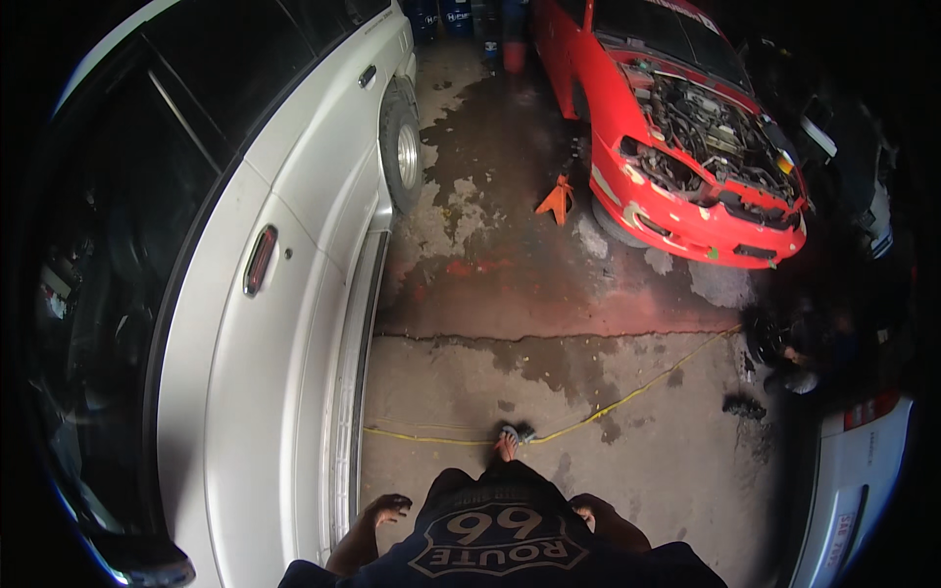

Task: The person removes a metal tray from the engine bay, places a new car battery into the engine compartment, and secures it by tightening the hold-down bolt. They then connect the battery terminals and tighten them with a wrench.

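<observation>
My left hand (387, 508) hangs beside my body with loosely bent fingers and nothing visible in it. It is nearest to the side step (355, 392) of a white car (294, 167), apart from it. On my other side, my right hand (586, 510) is close against my dark printed shirt (500, 534). Its fingers are partly hidden there, so whether they hold anything does not show. One sandalled foot (507, 446) is on the concrete, right by a yellow cable (608, 409) that runs across the floor.
Ahead to the right stands a red car (637, 127) with its engine exposed, an orange jack stand (558, 199) beside it. Blue drums (456, 18) stand at the back. A light-coloured vehicle (853, 480) is at the lower right, with dark clutter (784, 333) beyond it. Wet patches mark the floor.
</observation>
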Motion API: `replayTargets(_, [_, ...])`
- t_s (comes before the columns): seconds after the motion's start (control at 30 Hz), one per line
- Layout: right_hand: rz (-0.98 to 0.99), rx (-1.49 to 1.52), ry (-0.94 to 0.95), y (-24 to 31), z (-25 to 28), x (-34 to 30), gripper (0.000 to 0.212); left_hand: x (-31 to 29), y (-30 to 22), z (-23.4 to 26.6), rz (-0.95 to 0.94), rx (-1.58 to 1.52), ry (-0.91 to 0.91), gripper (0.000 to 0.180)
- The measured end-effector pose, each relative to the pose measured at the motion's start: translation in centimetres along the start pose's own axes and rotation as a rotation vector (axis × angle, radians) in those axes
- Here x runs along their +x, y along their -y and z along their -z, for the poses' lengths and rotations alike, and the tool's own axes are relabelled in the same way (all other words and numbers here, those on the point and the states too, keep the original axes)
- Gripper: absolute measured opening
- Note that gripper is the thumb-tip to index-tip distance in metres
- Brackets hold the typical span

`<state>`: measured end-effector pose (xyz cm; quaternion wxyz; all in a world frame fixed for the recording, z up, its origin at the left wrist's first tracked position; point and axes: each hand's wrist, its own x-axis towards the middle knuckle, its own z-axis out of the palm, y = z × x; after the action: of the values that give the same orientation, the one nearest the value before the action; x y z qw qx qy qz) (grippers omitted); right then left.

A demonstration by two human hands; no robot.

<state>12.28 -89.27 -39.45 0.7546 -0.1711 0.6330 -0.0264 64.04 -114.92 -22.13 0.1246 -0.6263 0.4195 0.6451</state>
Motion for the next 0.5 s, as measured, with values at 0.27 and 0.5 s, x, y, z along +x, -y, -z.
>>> replayTargets(0.27, [0.564,-0.043,-0.339,46.3,27.2,-2.3,0.034,7.4,-15.3,6.7,0.186,-0.007,-0.073,0.037])
replayTargets(0.5, [0.446,0.142,-0.097,63.9,35.2,-5.4,0.047,18.3,-40.6,21.8,0.197,0.015,-0.002,0.038])
